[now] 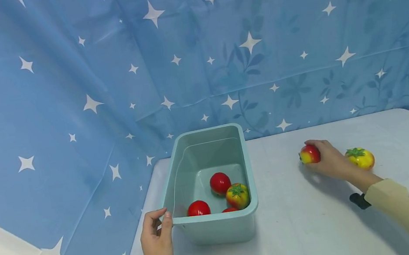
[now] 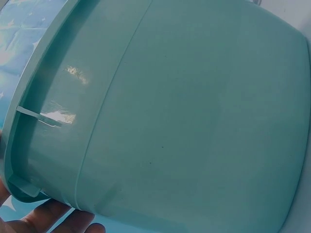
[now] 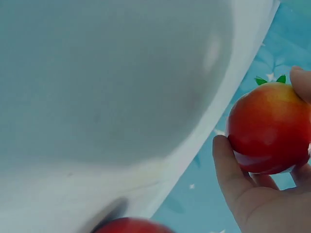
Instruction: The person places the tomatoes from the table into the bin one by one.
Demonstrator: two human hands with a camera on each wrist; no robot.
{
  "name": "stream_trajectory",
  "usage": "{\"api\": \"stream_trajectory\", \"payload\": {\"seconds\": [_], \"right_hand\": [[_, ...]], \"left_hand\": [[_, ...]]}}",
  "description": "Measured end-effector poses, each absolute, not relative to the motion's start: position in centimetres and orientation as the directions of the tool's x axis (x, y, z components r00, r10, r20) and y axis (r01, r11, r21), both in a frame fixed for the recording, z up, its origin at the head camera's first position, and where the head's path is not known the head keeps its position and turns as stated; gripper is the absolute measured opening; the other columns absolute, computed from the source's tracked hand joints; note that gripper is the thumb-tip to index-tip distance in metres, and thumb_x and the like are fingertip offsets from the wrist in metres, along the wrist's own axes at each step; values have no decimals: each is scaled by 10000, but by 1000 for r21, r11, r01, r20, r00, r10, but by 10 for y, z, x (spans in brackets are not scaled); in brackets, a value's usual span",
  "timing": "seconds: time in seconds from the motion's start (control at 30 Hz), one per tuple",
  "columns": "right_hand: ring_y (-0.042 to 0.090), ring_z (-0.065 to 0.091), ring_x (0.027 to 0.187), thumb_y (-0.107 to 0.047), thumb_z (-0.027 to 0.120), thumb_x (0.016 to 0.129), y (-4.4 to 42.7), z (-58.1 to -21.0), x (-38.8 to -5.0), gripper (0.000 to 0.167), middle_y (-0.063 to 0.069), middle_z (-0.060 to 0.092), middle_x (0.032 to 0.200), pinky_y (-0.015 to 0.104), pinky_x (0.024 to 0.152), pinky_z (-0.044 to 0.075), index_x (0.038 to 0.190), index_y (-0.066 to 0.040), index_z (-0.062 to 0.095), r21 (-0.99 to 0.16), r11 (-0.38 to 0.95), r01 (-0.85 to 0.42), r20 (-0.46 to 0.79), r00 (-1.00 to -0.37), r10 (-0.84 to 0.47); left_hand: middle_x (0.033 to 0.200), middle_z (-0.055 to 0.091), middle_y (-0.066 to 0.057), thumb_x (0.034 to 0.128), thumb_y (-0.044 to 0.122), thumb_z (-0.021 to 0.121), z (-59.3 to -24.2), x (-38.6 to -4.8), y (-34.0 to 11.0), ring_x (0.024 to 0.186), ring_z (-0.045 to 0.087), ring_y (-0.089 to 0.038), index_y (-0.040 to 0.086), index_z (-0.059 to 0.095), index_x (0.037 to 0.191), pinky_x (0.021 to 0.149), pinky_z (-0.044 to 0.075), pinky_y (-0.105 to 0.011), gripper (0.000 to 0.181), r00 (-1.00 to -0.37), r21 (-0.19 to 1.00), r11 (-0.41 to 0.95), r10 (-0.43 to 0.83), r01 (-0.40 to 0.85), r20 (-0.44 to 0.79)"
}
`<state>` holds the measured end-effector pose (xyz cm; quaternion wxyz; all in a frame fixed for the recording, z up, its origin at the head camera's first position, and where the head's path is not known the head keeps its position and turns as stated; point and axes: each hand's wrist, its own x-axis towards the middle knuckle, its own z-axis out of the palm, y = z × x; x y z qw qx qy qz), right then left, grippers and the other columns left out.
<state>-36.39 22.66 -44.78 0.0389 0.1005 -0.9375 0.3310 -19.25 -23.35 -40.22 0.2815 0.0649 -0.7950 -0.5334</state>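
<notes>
A pale green bin (image 1: 219,228) stands on the white table, holding several red and red-yellow tomatoes (image 1: 220,183). At its near left corner my left hand (image 1: 157,240) grips the rim, thumb on top; the left wrist view has the fingers (image 2: 48,216) against the bin wall (image 2: 184,121). To the right of the bin, my right hand (image 1: 328,159) holds a red-yellow tomato (image 1: 309,154) above the table. Fingers and thumb curl round this tomato (image 3: 269,128) in the right wrist view, where the hand (image 3: 262,199) shows partly.
A yellow tomato (image 1: 361,159) with a green top lies on the table just behind my right wrist. A blue curtain (image 1: 194,58) with white stars hangs behind the table and along its left side. Part of a red object (image 3: 131,226) shows low in the right wrist view.
</notes>
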Motion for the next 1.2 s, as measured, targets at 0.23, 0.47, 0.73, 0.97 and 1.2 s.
{"api": "stream_trajectory", "payload": {"seconds": [0.23, 0.47, 0.73, 0.97, 1.2], "right_hand": [[482, 417, 1174, -275, 760, 852, 209, -440, -360, 784, 326, 369, 1349, 619, 943, 443, 1447, 12, 339, -638, 725, -257, 179, -966, -185], [449, 418, 1209, -351, 758, 855, 189, -429, -356, 805, 276, 388, 1378, 582, 932, 472, 1456, -18, 339, -675, 681, -285, 203, -959, -199], [399, 465, 1162, -326, 771, 846, 169, -424, -351, 774, 240, 421, 1357, 531, 876, 524, 1436, -23, 374, -676, 642, -360, 270, -933, -239], [363, 493, 1155, -244, 789, 831, 148, -415, -349, 748, 203, 435, 1361, 512, 873, 532, 1435, -61, 388, -675, 614, -409, 307, -912, -270], [352, 507, 1170, -203, 803, 812, 129, -400, -342, 766, 176, 438, 1385, 495, 867, 537, 1446, -78, 392, -684, 560, -467, 355, -884, -304]], "left_hand": [[1123, 630, -54, 980, 191, 607, -403, -192, -234, 923, 590, -64, 74, 625, 1120, 763, 499, -167, 183, -832, 884, 422, -402, 200, 381], [1120, 630, -65, 981, 187, 605, -405, -193, -235, 931, 601, -46, 66, 621, 1124, 770, 504, -167, 188, -838, 891, 406, -398, 203, 373], [1108, 638, -63, 981, 175, 601, -404, -194, -236, 953, 615, -113, 60, 620, 1115, 772, 508, -178, 177, -836, 884, 419, -393, 208, 383], [1095, 646, -50, 978, 174, 605, -406, -195, -237, 960, 613, -92, 66, 623, 1100, 770, 507, -193, 163, -834, 883, 425, -398, 200, 381], [1099, 642, -53, 979, 166, 602, -405, -194, -236, 954, 600, -60, 76, 625, 1112, 775, 504, -197, 162, -831, 875, 432, -388, 218, 398]]}}
